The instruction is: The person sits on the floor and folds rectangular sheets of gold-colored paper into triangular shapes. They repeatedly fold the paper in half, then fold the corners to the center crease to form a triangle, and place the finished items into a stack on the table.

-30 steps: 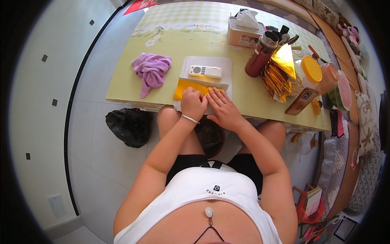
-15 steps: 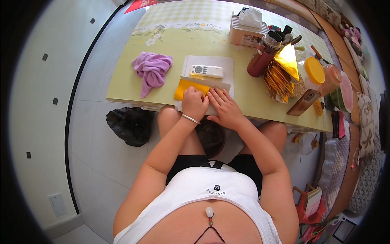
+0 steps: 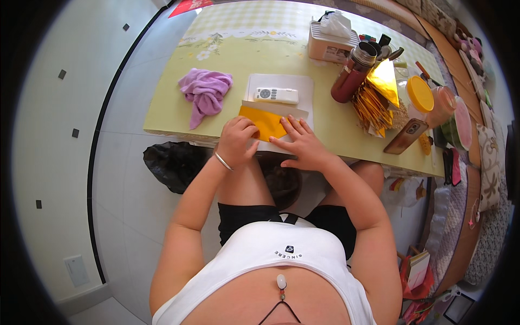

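A gold-yellow sheet of paper point(image 3: 264, 124) lies near the table's front edge, on a white sheet. My right hand point(image 3: 302, 145) rests on its right end, fingers spread. At the paper's left end is my left hand point(image 3: 234, 142), wearing a silver bangle. Its fingers bend over the paper's edge, while the thumb stands apart from them. Just beyond the paper, a white remote control point(image 3: 277, 96) lies on a white board point(image 3: 304, 86). A greyish strip point(image 3: 295, 112) shows between board and paper.
Left on the table lies a crumpled purple cloth point(image 3: 205, 92). To the right stand a dark red thermos point(image 3: 346, 81), a stack of folded gold paper point(image 3: 374, 105), a yellow-lidded jar point(image 3: 420, 93) and a phone point(image 3: 406, 135). Farther back is a tissue box point(image 3: 329, 46). A black bag point(image 3: 170, 168) hangs below.
My left hand has moved left off the middle of the gold paper, and its fingers have loosened. My right hand has shifted slightly right with its fingers spread wider. More of the paper shows.
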`<state>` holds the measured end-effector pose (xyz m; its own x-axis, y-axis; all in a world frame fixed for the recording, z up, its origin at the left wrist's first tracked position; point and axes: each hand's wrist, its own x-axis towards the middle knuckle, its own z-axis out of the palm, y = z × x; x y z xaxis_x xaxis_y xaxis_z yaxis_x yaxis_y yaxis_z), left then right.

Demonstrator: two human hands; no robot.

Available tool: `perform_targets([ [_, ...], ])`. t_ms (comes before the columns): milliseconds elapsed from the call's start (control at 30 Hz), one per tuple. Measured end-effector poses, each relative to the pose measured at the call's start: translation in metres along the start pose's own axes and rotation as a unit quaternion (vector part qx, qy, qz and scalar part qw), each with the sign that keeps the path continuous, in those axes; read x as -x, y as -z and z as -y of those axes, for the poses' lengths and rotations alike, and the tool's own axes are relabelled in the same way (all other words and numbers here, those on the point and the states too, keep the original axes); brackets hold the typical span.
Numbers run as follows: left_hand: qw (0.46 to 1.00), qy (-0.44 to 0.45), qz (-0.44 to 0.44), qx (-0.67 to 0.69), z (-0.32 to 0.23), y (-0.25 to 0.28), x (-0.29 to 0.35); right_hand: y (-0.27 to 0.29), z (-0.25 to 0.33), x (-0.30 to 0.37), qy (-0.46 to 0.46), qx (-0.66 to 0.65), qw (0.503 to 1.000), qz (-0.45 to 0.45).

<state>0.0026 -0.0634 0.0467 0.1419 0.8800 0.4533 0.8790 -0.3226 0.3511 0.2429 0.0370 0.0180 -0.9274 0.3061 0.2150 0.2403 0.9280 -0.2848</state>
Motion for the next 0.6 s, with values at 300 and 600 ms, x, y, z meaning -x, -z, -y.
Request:
perform_targets([
  [300,0.994,-0.100,0.052,-0.006,0.009,0.002,0.013,0.012,-0.026,0.000,-0.073,-0.174,0.981,-0.054],
  [600,0.990,-0.056,0.062,0.117,0.028,0.003,0.013,-0.022,0.036,-0.023,-0.109,-0.030,0.970,-0.215],
])
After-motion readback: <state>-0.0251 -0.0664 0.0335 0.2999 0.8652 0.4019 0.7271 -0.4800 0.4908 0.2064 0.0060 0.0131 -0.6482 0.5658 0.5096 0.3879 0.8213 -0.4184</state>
